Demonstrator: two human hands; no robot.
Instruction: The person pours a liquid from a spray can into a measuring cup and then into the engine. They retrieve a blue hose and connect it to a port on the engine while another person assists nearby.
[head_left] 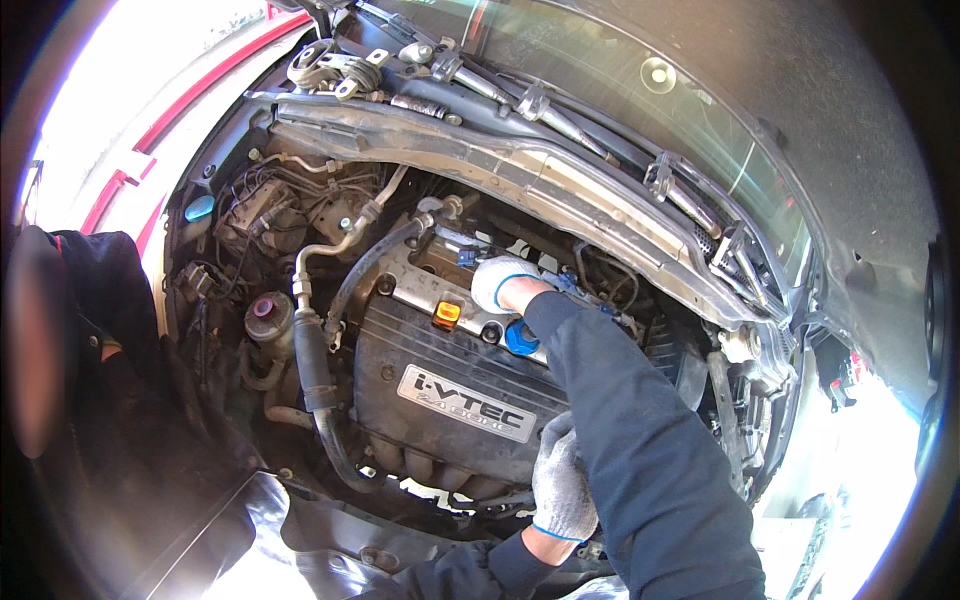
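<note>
My right hand (503, 283), in a white glove with a blue cuff edge, reaches over the engine to its rear side. It looks closed, its fingertips hidden behind the glove, so what they grip cannot be made out. A small blue plug (467, 257) lies just left of it, and a blue round cap (520, 338) sits nearer. My left hand (564, 485), gloved too, rests open against the front right edge of the black engine cover (440, 365), partly hidden by my right sleeve. An orange piece (447, 314) stands on the strip behind the cover.
Several ratchets and extension bars (535, 103) lie along the base of the windshield, beside a metal bracket (345, 70). The raised hood (860, 150) hangs at the right. Left of the engine are a hose (313, 355) and a reservoir (268, 315). Another person's dark sleeve (120, 290) shows at the left.
</note>
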